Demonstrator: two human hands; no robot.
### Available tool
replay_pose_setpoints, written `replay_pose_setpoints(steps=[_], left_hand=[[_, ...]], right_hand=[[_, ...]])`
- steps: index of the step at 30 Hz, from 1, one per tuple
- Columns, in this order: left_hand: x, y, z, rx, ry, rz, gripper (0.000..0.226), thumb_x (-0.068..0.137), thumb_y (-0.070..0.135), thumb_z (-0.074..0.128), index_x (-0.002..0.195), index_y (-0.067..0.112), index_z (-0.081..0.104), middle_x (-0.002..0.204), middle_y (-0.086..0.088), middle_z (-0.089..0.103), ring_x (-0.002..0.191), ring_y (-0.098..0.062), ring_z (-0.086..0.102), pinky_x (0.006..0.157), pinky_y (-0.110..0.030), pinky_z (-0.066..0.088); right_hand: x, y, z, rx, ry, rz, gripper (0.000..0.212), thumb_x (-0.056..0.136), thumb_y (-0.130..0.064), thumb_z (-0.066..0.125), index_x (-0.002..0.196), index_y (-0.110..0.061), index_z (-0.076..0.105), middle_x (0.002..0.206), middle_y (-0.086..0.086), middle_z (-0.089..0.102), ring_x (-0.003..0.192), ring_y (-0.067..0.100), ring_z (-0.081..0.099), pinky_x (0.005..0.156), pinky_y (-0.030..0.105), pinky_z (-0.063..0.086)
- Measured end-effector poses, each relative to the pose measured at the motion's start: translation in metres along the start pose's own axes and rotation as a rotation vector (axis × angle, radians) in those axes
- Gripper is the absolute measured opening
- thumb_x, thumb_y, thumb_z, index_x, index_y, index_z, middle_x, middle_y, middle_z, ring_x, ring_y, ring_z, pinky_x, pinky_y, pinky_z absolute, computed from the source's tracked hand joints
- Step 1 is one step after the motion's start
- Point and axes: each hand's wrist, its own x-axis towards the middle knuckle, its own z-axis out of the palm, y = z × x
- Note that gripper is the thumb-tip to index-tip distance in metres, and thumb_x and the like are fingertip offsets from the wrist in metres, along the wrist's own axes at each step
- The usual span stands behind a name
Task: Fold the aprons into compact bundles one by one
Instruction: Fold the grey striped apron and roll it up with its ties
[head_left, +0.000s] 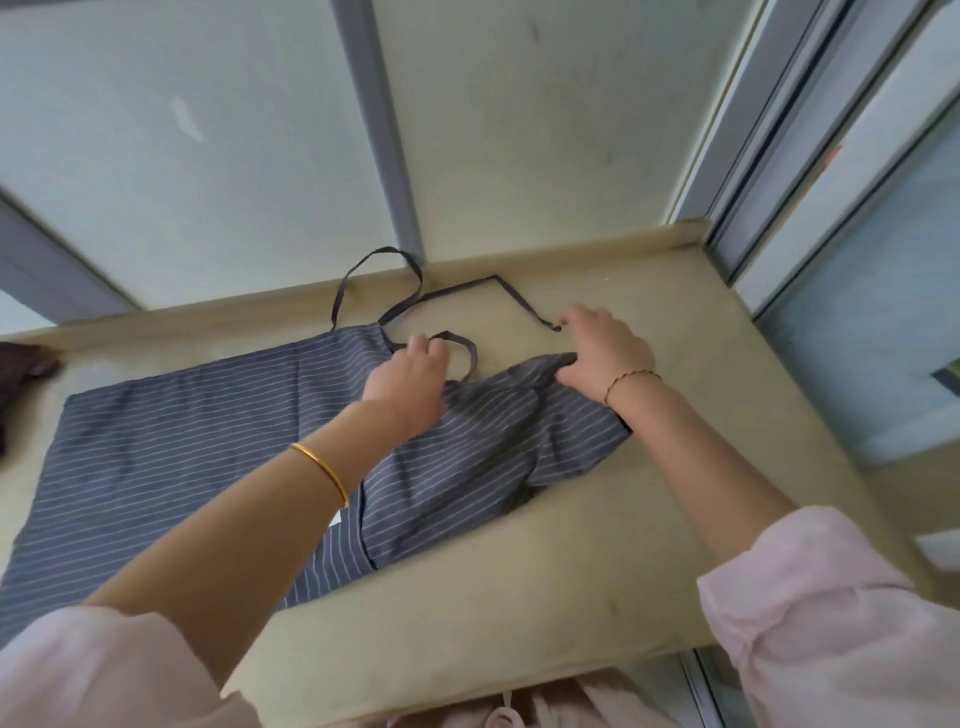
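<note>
A strap loop is pinched by the left hand (413, 376); the bunched bib edge is gripped by the right hand (602, 348). The striped apron (171, 447) is spread toward the table's (519, 597) left edge. Folding is judged barely begun; a dark cloth (23, 369), far-left corner, waits.

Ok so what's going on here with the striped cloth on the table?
A person is working on a grey striped apron spread on a beige table. The left hand grips a strap near the bib, while the right hand holds the bunched top edge. Most of the apron lies flat; no compact bundle is formed yet.
</note>
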Motion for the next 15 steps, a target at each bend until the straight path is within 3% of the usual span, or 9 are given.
replay_pose_setpoints(steps=[2, 4, 6, 8, 12, 15], left_hand=[[-0.008, 0.021, -0.005, -0.01, -0.043, 0.091, 0.018, 0.091, 0.028, 0.053, 0.1, 0.014, 0.047, 0.108, -0.007, 0.053, 0.086, -0.026, 0.054, 0.065, -0.036, 0.046], [-0.017, 0.04, -0.004, 0.057, -0.174, 0.217, 0.03, 0.092, 0.045, 0.049, 0.088, 0.015, 0.052, 0.092, -0.004, 0.059, 0.077, -0.022, 0.055, 0.065, -0.035, 0.05], [-0.028, 0.058, 0.003, 0.095, -0.35, 0.301, 0.047, 0.089, 0.059, 0.047, 0.091, 0.014, 0.06, 0.087, -0.002, 0.062, 0.078, -0.021, 0.058, 0.069, -0.036, 0.054], [-0.037, 0.071, 0.017, 0.196, -0.461, 0.365, 0.051, 0.083, 0.065, 0.052, 0.092, 0.015, 0.059, 0.084, 0.0, 0.062, 0.076, -0.02, 0.058, 0.066, -0.034, 0.052], [-0.044, 0.077, 0.049, 0.399, -0.479, 0.403, 0.037, 0.082, 0.05, 0.063, 0.095, 0.016, 0.056, 0.08, 0.002, 0.056, 0.072, -0.019, 0.055, 0.057, -0.029, 0.04], [-0.041, 0.072, 0.058, 0.375, -0.466, 0.438, 0.014, 0.085, 0.022, 0.057, 0.094, 0.012, 0.058, 0.083, -0.002, 0.06, 0.072, -0.021, 0.056, 0.051, -0.029, 0.039]], right_hand=[[-0.012, 0.01, -0.001, -0.001, 0.068, 0.123, 0.054, 0.086, -0.037, 0.063, 0.13, -0.013, 0.041, 0.123, 0.01, 0.049, 0.104, 0.029, 0.055, 0.078, 0.037, 0.048], [-0.025, 0.023, 0.01, -0.019, -0.024, 0.264, 0.056, 0.089, -0.045, 0.057, 0.127, -0.008, 0.04, 0.121, 0.013, 0.049, 0.102, 0.029, 0.055, 0.071, 0.036, 0.045], [-0.038, 0.034, 0.019, -0.02, -0.122, 0.328, 0.047, 0.092, -0.048, 0.05, 0.118, -0.009, 0.046, 0.104, 0.008, 0.055, 0.089, 0.025, 0.058, 0.061, 0.03, 0.041], [-0.047, 0.046, 0.023, 0.0, -0.235, 0.349, 0.039, 0.095, -0.05, 0.043, 0.095, -0.011, 0.052, 0.079, 0.003, 0.054, 0.071, 0.021, 0.055, 0.056, 0.027, 0.039], [-0.059, 0.065, 0.041, 0.175, -0.317, 0.275, 0.035, 0.093, -0.04, 0.053, 0.071, -0.013, 0.047, 0.072, 0.002, 0.054, 0.073, 0.022, 0.056, 0.062, 0.028, 0.043], [-0.066, 0.074, 0.042, 0.42, -0.287, 0.143, 0.017, 0.088, -0.024, 0.063, 0.085, -0.008, 0.058, 0.079, 0.006, 0.061, 0.072, 0.022, 0.057, 0.063, 0.029, 0.046]])
